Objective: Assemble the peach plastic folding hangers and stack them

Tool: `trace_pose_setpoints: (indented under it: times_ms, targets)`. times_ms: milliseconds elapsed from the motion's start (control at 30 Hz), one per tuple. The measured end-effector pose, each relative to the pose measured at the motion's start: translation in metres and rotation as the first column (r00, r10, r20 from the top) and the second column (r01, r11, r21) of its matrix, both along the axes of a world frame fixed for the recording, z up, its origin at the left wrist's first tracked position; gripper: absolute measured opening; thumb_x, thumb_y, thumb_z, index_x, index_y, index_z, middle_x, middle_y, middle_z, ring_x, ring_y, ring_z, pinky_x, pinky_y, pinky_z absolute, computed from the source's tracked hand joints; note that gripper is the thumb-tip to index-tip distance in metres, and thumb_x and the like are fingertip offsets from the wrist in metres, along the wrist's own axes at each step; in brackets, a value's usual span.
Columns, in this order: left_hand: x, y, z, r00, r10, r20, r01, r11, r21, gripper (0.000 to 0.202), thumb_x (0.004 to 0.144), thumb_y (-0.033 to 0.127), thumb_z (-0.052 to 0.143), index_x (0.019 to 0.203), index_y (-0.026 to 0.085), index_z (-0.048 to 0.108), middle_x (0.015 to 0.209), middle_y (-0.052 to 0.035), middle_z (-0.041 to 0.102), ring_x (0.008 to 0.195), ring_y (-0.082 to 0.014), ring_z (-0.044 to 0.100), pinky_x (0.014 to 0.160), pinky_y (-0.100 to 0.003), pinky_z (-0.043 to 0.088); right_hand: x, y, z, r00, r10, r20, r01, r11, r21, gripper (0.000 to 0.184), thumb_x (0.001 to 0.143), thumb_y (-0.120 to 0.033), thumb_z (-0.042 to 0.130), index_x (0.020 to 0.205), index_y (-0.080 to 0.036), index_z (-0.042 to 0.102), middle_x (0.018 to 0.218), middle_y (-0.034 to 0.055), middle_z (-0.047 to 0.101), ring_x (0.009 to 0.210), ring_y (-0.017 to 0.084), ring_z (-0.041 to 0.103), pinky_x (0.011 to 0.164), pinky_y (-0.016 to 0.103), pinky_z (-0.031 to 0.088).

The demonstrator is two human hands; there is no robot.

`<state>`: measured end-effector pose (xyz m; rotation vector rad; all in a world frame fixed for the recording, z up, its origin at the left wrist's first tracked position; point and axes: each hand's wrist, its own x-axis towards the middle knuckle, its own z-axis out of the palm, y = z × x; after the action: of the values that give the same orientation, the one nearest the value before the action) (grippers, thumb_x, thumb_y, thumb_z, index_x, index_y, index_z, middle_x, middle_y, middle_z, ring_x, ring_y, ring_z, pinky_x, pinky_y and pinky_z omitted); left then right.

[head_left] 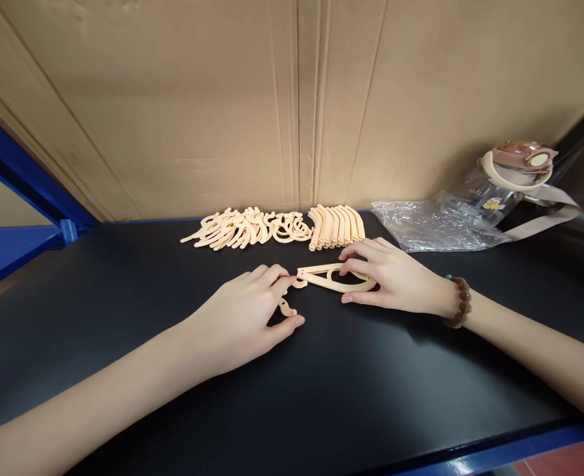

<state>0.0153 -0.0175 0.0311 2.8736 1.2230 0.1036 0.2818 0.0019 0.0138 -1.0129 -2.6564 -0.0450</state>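
My left hand (245, 317) lies low over the black tabletop, curled around a small beige plastic hook (286, 308) that its fingers partly cover. The hook's curved end shows close to the narrow tip of a beige teardrop-shaped plastic frame (321, 281), which looks like folded hanger arms with a ring between them. My right hand (388, 274) grips the frame's rounded end, thumb at the near edge and fingertips reaching over and inside the loop. Whether the hook and the frame are joined I cannot tell.
Behind my hands lie a pile of beige hooks (237, 228), several rings (292, 227) and a row of curved arms (336, 226). A clear plastic bag (435, 225) and a strapped water bottle (504, 178) are at the right. A cardboard wall (222, 99) closes the back.
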Motion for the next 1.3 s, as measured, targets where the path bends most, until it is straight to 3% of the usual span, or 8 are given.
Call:
trace_pose_setpoints:
  times_ms: [133,233,333,700,900,1300]
  targets:
    - [-0.011,0.003,-0.01,0.998,-0.061,0.015,0.059,0.992,0.111,0.026,0.094,0.025,0.048,0.116,0.017,0.06,0.109,-0.0049,0.063,0.092,-0.0199,0.06,0.077,-0.031,0.049,-0.003,-0.004,-0.001,1.0,0.023,-0.021,-0.022,1.0,0.011,0.026,0.089,-0.043,0.058,0.097,-0.019,0.064,0.112,0.0083,0.061,0.1,0.023,0.056,0.09,0.04,0.041]
    - [-0.019,0.008,-0.022,0.99,-0.14,-0.026,0.141,0.946,0.293,0.026,0.096,0.015,0.04,0.112,0.013,0.061,0.105,-0.0064,0.065,0.087,-0.0208,0.061,0.075,-0.034,0.05,-0.005,-0.006,-0.002,0.999,0.039,-0.03,-0.041,0.997,-0.064,0.016,0.093,-0.031,0.054,0.093,-0.018,0.063,0.112,0.007,0.061,0.097,0.019,0.058,0.084,0.034,0.046]
    - [-0.026,0.013,-0.028,0.979,-0.185,-0.088,0.205,0.904,0.375,0.028,0.092,0.007,0.042,0.112,0.011,0.061,0.102,-0.0074,0.065,0.085,-0.022,0.061,0.073,-0.035,0.052,-0.007,-0.009,-0.002,0.999,0.011,-0.053,-0.018,0.99,-0.136,0.014,0.093,-0.029,0.053,0.092,-0.018,0.062,0.109,0.006,0.063,0.091,0.017,0.059,0.076,0.03,0.048]
    - [-0.029,0.01,-0.017,0.987,-0.079,-0.141,0.119,0.947,0.3,0.027,0.088,0.004,0.044,0.105,0.013,0.063,0.093,-0.0058,0.064,0.08,-0.0215,0.063,0.063,-0.033,0.054,-0.009,-0.011,-0.002,0.996,0.037,-0.078,-0.05,0.985,-0.168,0.009,0.09,-0.027,0.058,0.086,-0.02,0.061,0.114,0.0053,0.063,0.104,0.02,0.058,0.088,0.032,0.048]
    - [-0.03,0.011,-0.018,0.988,-0.088,-0.129,0.125,0.938,0.323,0.027,0.088,0.005,0.041,0.103,0.014,0.061,0.094,-0.0057,0.063,0.082,-0.0226,0.063,0.061,-0.033,0.053,-0.009,-0.011,-0.003,0.996,0.06,-0.072,-0.069,0.989,-0.132,0.012,0.09,-0.029,0.058,0.096,-0.019,0.063,0.114,0.0062,0.063,0.102,0.02,0.057,0.088,0.033,0.047]
    - [-0.031,0.009,-0.017,0.993,-0.109,-0.049,0.119,0.943,0.311,0.025,0.096,0.017,0.034,0.102,0.017,0.059,0.096,-0.0033,0.064,0.081,-0.0192,0.063,0.062,-0.032,0.052,-0.009,-0.011,-0.005,0.996,0.071,-0.053,-0.076,0.991,-0.11,0.013,0.091,-0.029,0.057,0.097,-0.02,0.063,0.114,0.005,0.063,0.104,0.02,0.056,0.09,0.033,0.046]
